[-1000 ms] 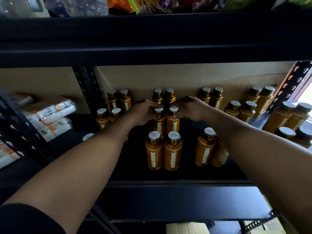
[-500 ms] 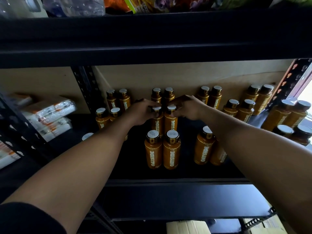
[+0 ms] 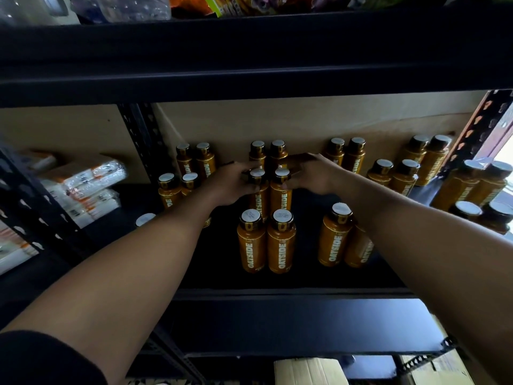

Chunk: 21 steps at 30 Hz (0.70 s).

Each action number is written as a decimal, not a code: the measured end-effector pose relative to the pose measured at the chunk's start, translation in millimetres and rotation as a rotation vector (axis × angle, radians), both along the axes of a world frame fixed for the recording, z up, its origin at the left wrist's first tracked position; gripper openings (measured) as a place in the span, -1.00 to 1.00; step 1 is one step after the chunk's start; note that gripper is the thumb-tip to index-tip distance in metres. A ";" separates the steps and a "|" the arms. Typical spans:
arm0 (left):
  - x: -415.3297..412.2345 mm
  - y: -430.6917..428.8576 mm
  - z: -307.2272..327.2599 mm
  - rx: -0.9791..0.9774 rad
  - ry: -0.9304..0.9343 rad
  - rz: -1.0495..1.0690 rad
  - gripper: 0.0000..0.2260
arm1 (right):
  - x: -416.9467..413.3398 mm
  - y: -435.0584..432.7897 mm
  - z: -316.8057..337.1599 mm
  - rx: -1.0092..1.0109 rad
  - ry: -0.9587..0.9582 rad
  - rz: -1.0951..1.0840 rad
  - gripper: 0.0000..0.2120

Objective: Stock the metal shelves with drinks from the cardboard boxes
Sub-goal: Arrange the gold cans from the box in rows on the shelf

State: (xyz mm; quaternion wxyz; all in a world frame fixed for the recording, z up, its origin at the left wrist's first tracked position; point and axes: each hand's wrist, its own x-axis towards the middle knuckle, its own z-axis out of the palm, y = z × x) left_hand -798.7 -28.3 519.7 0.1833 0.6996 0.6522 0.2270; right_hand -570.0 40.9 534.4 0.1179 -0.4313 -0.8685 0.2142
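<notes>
Black metal shelf (image 3: 308,218) under both hands; its dark deck carries the stock. Upper shelf beam (image 3: 249,56) runs across above the hands, low over them. Cardboard back panel (image 3: 277,123) closes the bay just beyond the fingertips. Perforated upright (image 3: 141,134) stands left of the left hand.

Oatside bottles stand upright in pairs, amber with pale caps. Left hand (image 3: 233,184): fingers curled round the neck of the left middle bottle (image 3: 258,201). Right hand (image 3: 311,173): fingers and thumb pinching the right middle bottle (image 3: 281,194) just under its cap. These two bottles touch side by side, bases on the deck.

Crowding: rear pair (image 3: 277,151) directly behind the knuckles, against the panel. Front pair (image 3: 281,245) directly nearer than the held bottles, between the two forearms. Another pair (image 3: 334,237) just beside the right forearm, one bottle partly hidden by it. More pairs left of the left hand and far right.

White wrapped packs (image 3: 83,184) well left, past the upright. Clear plastic bottles (image 3: 125,6) on the shelf overhead. Cardboard box (image 3: 308,372) below, between the elbows.
</notes>
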 end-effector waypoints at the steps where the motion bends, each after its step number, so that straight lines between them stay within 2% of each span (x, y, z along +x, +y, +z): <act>1: 0.7 -1.8 0.3 0.000 -0.010 -0.001 -0.44 | 1.4 -1.1 0.7 0.001 -0.016 0.000 -0.52; 6: 3.1 -9.3 5.1 0.060 -0.010 0.023 -0.54 | 11.2 -9.9 9.6 0.026 -0.067 -0.032 -0.51; 9: 7.6 -15.8 15.4 0.099 -0.014 0.045 -0.63 | 20.2 -17.3 17.1 0.015 -0.084 -0.042 -0.61; 13: 18.5 -24.9 39.8 0.089 -0.002 0.060 -0.63 | 39.0 -31.3 31.5 0.010 -0.055 -0.025 -0.66; 16: 31.5 -29.9 67.6 0.020 0.061 0.030 -0.59 | 56.6 -34.5 44.1 0.041 -0.023 -0.051 -0.62; 21: 65.0 -41.8 113.7 -0.228 0.222 -0.164 -0.47 | 88.8 -41.9 65.6 0.025 -0.150 -0.073 -0.54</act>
